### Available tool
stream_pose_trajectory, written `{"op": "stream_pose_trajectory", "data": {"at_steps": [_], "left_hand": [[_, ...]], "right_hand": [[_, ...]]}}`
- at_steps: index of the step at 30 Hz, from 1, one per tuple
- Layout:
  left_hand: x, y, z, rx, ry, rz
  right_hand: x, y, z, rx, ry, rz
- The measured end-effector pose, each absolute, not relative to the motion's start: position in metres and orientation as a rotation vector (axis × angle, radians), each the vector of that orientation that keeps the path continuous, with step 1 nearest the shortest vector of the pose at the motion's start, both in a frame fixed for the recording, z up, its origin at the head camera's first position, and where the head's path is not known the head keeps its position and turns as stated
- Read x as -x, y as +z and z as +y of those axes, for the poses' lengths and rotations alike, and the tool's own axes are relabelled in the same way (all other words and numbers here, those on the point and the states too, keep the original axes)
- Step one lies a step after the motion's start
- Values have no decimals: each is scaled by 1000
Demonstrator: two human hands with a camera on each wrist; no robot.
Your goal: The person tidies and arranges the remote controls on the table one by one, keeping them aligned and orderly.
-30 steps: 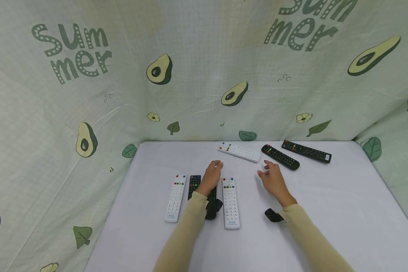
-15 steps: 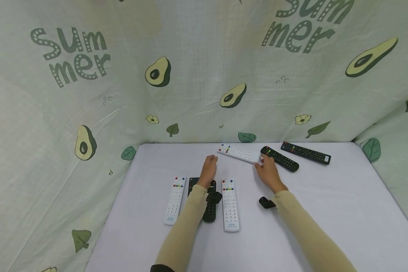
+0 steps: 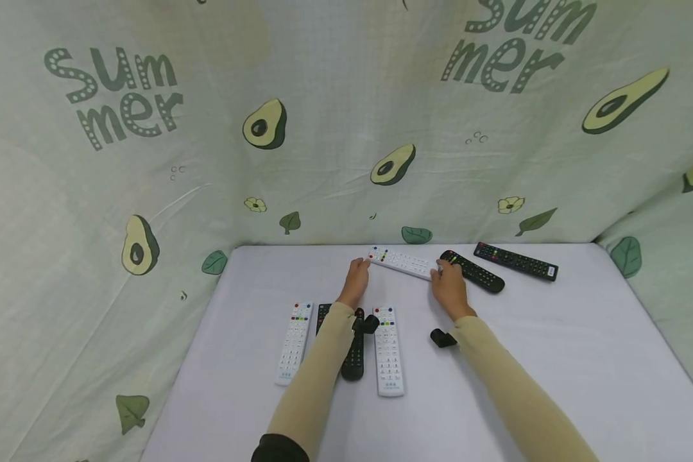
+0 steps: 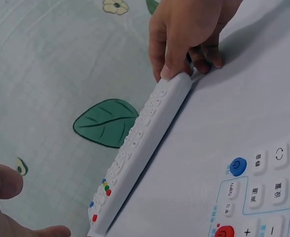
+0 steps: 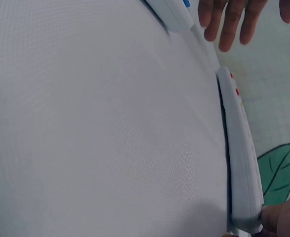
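A white remote control (image 3: 401,262) with coloured buttons lies slantwise near the back edge of the table. At its right end my right hand (image 3: 450,290) pinches it, thumb on top, as the left wrist view shows at the remote's end (image 4: 173,84). My left hand (image 3: 355,282) hovers by the other end, its fingers extended and apart from the remote in the right wrist view, where the left hand (image 5: 233,22) holds nothing. Just right of my right hand lies a black remote control (image 3: 479,274).
Another black remote (image 3: 516,260) lies at the back right. In front stand two white remotes, one left (image 3: 294,346) and one right (image 3: 389,353), with black remotes between them, one (image 3: 353,353) partly under my left forearm. A patterned cloth (image 3: 323,128) hangs behind the table.
My right hand has moved up and left to the white remote's right end and taken hold of it. My left hand has moved slightly forward towards its left end.
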State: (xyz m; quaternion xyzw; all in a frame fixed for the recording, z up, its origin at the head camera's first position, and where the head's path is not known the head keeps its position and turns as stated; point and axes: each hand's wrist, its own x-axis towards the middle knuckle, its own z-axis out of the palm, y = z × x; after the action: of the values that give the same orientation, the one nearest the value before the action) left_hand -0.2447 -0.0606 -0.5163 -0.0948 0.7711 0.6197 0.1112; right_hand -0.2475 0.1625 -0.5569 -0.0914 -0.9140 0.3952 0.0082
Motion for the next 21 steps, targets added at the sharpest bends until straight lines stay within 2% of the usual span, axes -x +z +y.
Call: {"op": "stream_pose_trajectory", "data": {"at_steps": [21], "left_hand": [[253,-526,-63,226,1861,2223]], "right_hand": [[242,-562,169,177,1311,-2781]]}}
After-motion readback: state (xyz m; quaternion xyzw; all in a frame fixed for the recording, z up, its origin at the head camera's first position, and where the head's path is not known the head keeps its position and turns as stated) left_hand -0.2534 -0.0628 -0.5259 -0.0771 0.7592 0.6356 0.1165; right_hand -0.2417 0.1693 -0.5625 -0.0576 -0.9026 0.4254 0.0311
